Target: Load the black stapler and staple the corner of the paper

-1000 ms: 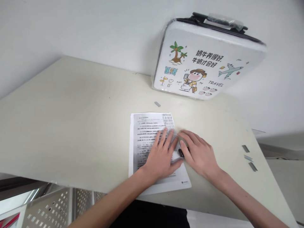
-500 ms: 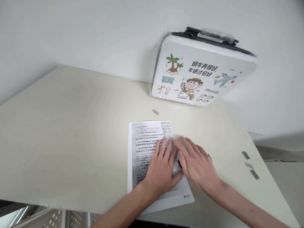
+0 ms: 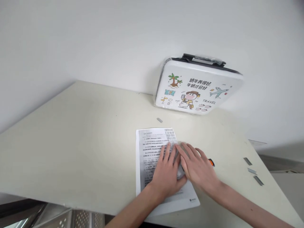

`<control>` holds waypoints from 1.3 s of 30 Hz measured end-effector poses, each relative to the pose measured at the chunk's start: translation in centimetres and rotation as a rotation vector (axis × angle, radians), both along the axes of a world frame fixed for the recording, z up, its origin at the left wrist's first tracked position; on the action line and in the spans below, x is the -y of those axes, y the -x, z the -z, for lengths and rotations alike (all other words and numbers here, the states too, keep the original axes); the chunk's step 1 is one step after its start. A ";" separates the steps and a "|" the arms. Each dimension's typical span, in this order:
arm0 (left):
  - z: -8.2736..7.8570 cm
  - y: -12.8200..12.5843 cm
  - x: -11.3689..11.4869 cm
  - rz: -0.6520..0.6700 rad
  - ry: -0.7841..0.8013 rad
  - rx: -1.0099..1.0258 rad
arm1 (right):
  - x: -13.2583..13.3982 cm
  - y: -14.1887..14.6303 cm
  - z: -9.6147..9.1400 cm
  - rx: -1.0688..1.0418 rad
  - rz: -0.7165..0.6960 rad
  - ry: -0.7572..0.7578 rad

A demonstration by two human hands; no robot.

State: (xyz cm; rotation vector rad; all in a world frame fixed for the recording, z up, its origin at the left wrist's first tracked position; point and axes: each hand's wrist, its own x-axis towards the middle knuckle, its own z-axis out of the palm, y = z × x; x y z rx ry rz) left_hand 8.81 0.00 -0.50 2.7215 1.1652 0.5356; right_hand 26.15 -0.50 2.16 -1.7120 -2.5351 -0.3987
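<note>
A printed sheet of paper point(image 3: 154, 136) lies on the table, its text in dark lines with a block of barcodes at the top right. My left hand point(image 3: 166, 177) rests flat on its middle, fingers stretched and slightly apart. Over the sheet's right edge is my right hand point(image 3: 198, 166), its fingertips meeting my left index finger. From under the right hand's outer side sticks the orange and black end of a small object point(image 3: 211, 162); palm and fingers hide the rest, so its kind is unclear.
A white cartoon-printed case point(image 3: 197, 88) with a black handle stands against the wall. One small grey strip point(image 3: 159, 120) lies beyond the sheet. Near the table's point(image 3: 83, 142) right edge are more grey strips point(image 3: 258, 180). Perforated metal point(image 3: 82, 218) shows below the front edge.
The view has shifted, so the case and sheet appear lower. Both hands remain on the sheet. More of the orange and black end now shows beside my right hand.
</note>
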 end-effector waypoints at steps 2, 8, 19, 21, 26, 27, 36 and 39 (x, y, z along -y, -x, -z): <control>0.1 0.1 0.0 -0.001 0.005 0.001 | 0.0 -0.1 0.0 -0.032 -0.002 0.004; 0.4 0.1 0.2 -0.011 0.008 -0.007 | 0.1 -0.6 -0.8 -0.197 0.017 0.059; -1.0 2.5 0.2 0.048 0.041 -0.030 | 3.8 -3.6 -2.2 -0.518 0.148 0.115; -1.4 3.0 0.1 0.070 0.049 -0.054 | 4.7 -4.2 -2.3 -0.538 0.166 0.115; -2.3 3.5 0.1 0.093 0.089 -0.103 | 6.8 -6.2 -1.8 -0.625 0.163 0.094; -2.5 3.7 0.1 0.094 0.098 -0.105 | 7.3 -6.7 -1.6 -0.647 0.159 0.093; -3.5 10.6 1.8 -0.169 0.101 -0.120 | 11.4 -11.0 2.1 -0.752 0.236 0.038; -3.5 13.9 2.8 -0.253 0.063 -0.126 | 11.9 -11.5 2.7 -0.832 0.310 0.046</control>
